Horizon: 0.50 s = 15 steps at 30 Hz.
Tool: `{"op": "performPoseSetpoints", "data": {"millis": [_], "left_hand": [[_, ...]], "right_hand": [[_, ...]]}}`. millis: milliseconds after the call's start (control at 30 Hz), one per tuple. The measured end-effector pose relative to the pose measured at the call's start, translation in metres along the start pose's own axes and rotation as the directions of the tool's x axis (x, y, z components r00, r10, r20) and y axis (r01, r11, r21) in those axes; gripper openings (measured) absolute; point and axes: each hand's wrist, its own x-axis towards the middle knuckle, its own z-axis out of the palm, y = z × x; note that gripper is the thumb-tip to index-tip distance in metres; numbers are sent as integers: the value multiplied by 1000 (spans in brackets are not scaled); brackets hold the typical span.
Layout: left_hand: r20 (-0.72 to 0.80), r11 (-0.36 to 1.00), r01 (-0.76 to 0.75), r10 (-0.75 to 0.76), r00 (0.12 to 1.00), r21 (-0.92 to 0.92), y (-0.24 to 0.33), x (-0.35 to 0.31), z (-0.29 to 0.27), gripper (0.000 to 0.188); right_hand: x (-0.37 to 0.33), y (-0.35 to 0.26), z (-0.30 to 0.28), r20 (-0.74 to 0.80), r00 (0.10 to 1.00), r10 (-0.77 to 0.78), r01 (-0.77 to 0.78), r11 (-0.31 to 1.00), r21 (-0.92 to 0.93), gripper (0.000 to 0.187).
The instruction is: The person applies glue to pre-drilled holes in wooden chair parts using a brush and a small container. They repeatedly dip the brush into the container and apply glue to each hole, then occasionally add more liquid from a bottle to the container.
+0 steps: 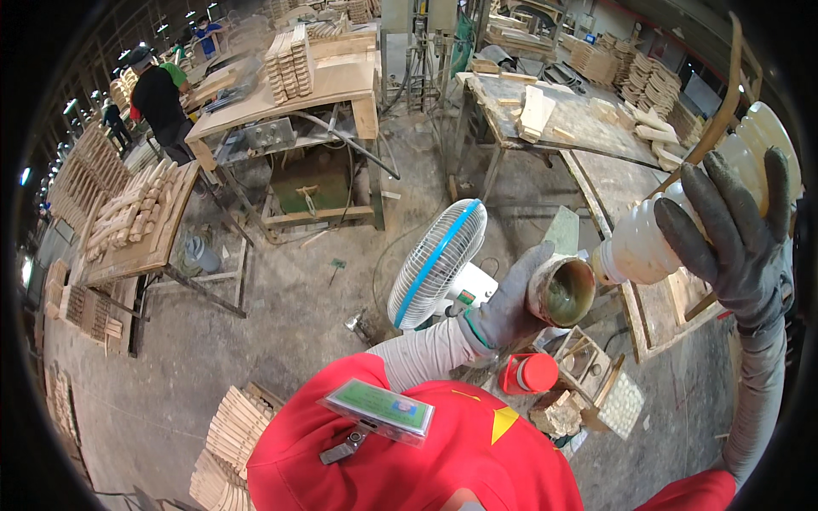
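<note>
My left hand (509, 300), in a grey glove, is closed around a small stained cup (540, 300). The cup's mouth faces me, and something greenish and wet-looking shows inside. My right hand (740, 234), in a dark-palmed glove, grips a large ribbed translucent plastic bottle (643, 244) with its fingers spread over the side. The bottle lies tilted, its neck pointing left and down at the cup's rim. Whether liquid is flowing I cannot tell. Just left of my left hand stands a white fan (439, 262) with a blue band.
A red lidded container (530, 373) and a divided wooden box (588, 362) stand below the cup. Workbenches (341, 81) with stacked wooden parts (290, 64) are ahead. Curved wooden pieces (230, 443) lie at lower left. A person in black (160, 102) is at far left.
</note>
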Motion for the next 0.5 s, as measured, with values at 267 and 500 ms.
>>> {"op": "performPoseSetpoints", "data": {"millis": [267, 500], "left_hand": [[17, 989, -52, 50, 999, 141, -10, 4, 7, 47], [54, 964, -105, 94, 994, 244, -3, -14, 14, 57]], "right_hand": [[-6, 7, -11, 3, 999, -32, 33, 997, -66, 43], [-9, 8, -9, -59, 998, 7, -12, 997, -76, 44]]}}
